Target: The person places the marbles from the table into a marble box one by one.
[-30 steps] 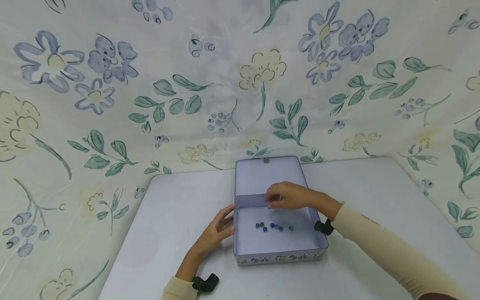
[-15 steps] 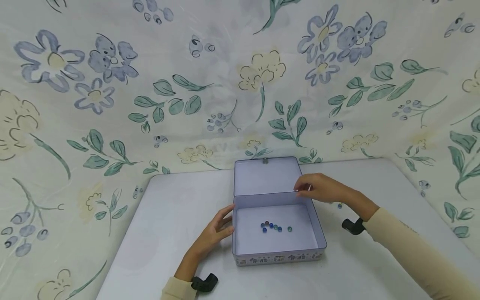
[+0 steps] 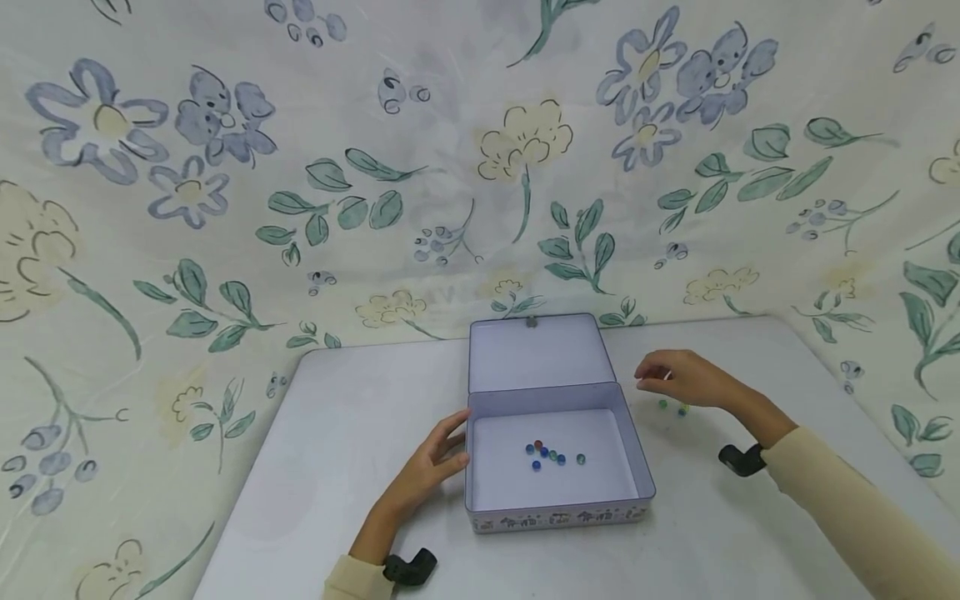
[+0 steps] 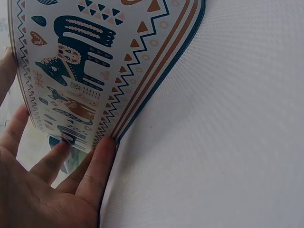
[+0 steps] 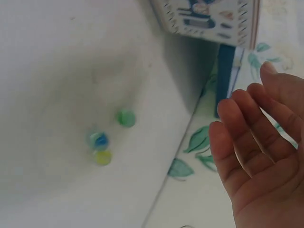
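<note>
The right hand [image 3: 684,380], empty with fingers loosely bent, hung far nearer than the left hand [image 3: 423,468], spread against the box [image 3: 558,516], to three marbles [image 5: 100,140] lying just below the right palm on the table [image 3: 360,417].

one box [image 3: 561,517] on one bench [image 3: 360,433]. marbles inside the box [image 3: 553,456]: seven. loose marbles right of the box [image 5: 126,118]: three. marble total: ten. hands: two, comprising one left hand [image 3: 424,463] left of the box, one right hand [image 3: 688,378] right of it.
</note>
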`<state>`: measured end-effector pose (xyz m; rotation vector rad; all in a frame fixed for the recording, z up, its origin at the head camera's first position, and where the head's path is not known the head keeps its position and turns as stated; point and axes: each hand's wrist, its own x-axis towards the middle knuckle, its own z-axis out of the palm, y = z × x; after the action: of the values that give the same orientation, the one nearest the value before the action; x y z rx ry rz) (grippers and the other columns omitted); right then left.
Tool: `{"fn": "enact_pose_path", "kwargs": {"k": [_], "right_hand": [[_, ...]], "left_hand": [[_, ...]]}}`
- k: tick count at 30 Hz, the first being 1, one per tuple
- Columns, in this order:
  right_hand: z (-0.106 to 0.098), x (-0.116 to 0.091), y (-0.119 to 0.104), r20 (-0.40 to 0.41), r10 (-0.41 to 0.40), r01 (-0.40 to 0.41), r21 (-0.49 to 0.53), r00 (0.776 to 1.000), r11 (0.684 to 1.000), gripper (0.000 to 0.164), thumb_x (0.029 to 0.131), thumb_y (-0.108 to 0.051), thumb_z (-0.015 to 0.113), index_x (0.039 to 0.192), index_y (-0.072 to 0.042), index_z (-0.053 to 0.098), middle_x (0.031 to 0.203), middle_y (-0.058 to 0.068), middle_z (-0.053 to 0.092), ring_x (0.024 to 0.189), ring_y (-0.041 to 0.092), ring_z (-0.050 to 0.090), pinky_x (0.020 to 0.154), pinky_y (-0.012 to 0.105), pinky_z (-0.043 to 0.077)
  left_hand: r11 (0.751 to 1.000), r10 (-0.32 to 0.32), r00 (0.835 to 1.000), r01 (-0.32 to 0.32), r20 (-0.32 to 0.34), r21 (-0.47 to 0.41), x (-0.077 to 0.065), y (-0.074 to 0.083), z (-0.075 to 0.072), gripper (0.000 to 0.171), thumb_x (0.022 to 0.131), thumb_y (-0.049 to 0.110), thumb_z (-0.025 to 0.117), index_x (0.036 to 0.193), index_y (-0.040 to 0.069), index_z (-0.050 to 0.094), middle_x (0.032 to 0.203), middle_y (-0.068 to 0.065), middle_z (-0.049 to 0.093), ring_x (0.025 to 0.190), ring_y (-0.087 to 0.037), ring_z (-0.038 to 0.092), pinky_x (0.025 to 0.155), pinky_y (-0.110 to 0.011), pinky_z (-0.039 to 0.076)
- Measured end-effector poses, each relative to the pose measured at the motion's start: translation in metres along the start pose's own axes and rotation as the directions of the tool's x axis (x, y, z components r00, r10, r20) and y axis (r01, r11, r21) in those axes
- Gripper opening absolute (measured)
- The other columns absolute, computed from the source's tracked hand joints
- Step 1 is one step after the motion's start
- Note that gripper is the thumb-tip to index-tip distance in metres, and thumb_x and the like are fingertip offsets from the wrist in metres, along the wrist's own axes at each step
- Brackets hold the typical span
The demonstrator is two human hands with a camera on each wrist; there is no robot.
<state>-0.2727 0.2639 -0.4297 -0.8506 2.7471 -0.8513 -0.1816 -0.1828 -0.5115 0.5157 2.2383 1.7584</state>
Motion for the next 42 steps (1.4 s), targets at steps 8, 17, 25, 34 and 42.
{"fn": "enact_pose_path", "kwargs": {"k": [8,17,25,34,42], "right_hand": [[0.0,-0.016,0.023,-0.019,0.084,-0.084,0.025,0.996,0.996,0.017,0.096,-0.016,0.067,0.107,-0.003,0.07,0.096,-0.001,0.072,0.088,0.011,0.064,0.075,0.027,0.055],[0.01,-0.031,0.05,-0.064,0.142,-0.142,0.004,0.988,0.99,0.011,0.094,-0.006,0.065,0.104,-0.004,0.071,0.1,0.004,0.073,0.093,0.018,0.065,0.081,0.036,0.055],[0.013,-0.036,0.061,-0.069,0.138,-0.138,0.006,0.988,0.99,0.013,0.093,-0.003,0.065,0.104,-0.003,0.071,0.101,0.007,0.073,0.094,0.021,0.066,0.082,0.036,0.056],[0.019,-0.043,0.064,-0.021,0.211,-0.21,0.021,0.977,0.977,0.015,0.093,-0.004,0.065,0.107,-0.005,0.071,0.104,0.006,0.073,0.098,0.022,0.066,0.088,0.043,0.055],[0.023,-0.046,0.066,-0.037,0.218,-0.218,0.019,0.975,0.976,0.016,0.094,-0.004,0.064,0.108,-0.005,0.071,0.106,0.008,0.073,0.102,0.027,0.066,0.09,0.047,0.055]], "left_hand": [[1.0,-0.003,1.0,0.003,-0.012,-0.003,0.0,0.001,0.0,0.067,0.099,0.012,0.059,0.158,0.019,0.027,0.167,-0.01,0.019,0.149,-0.048,0.025,0.116,-0.067,0.029],[1.0,0.011,1.0,-0.011,0.006,-0.006,-0.001,-0.001,0.001,0.067,0.1,0.014,0.058,0.158,0.018,0.026,0.167,-0.011,0.017,0.149,-0.048,0.024,0.115,-0.068,0.029],[1.0,-0.002,1.0,0.002,0.003,0.006,0.0,-0.002,0.001,0.067,0.1,0.013,0.057,0.158,0.019,0.025,0.168,-0.01,0.017,0.149,-0.048,0.024,0.115,-0.067,0.03],[1.0,0.0,1.0,0.0,-0.002,0.009,0.001,-0.003,0.001,0.067,0.1,0.013,0.058,0.158,0.017,0.025,0.167,-0.012,0.018,0.149,-0.048,0.025,0.116,-0.067,0.029],[1.0,-0.001,1.0,0.001,-0.02,0.019,0.001,-0.004,0.001,0.066,0.1,0.012,0.058,0.158,0.018,0.026,0.167,-0.012,0.019,0.148,-0.048,0.026,0.116,-0.068,0.028]]}}
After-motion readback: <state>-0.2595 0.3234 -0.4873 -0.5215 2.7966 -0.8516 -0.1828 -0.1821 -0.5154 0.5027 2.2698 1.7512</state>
